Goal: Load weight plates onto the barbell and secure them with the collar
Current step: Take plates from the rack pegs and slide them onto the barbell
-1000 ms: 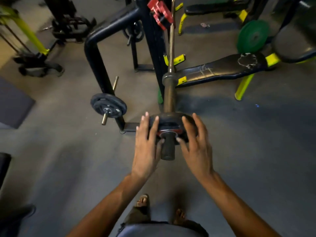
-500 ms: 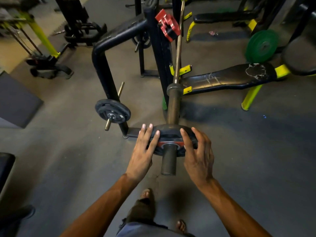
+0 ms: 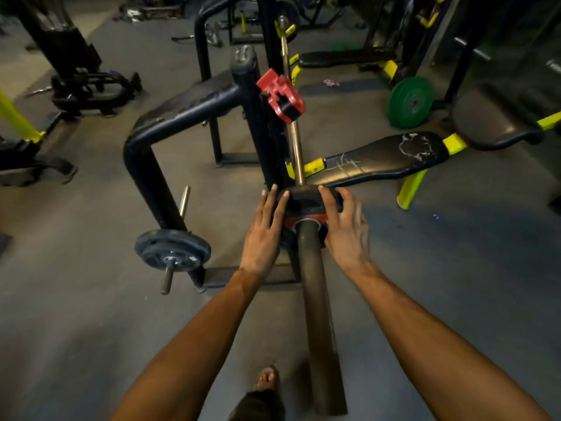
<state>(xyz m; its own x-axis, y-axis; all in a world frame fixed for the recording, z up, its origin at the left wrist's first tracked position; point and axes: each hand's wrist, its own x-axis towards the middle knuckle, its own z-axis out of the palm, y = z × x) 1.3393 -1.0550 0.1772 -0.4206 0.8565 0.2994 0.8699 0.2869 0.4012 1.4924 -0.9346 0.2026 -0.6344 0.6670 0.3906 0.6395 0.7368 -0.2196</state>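
The grey gym floor (image 3: 91, 329) lies bare and open to the left of the left hand and to the right of the right hand, so the widest free room is out to both sides and back toward the person's feet. Ahead of the hands the space closes: the dark rack frame (image 3: 182, 113) bends over just beyond and left of the left hand, and the torn black bench pad (image 3: 379, 159) runs off beyond the right hand. The barbell (image 3: 312, 284) passes between the two forearms, its thick sleeve now showing long on the near side of the hands, where half a second ago only a short stub stuck out. The weight plate (image 3: 306, 202), small and dark with a red ring round its hole, has travelled far up the sleeve, up by its inner end. The left hand (image 3: 264, 235) lies flat and open against the plate's left face, fingers straight; the right hand (image 3: 346, 229) curls over its right rim. A red collar (image 3: 282, 97) sits beyond the hands, up by the rack upright. A stored plate (image 3: 173, 250) hangs on a peg left of the left hand.
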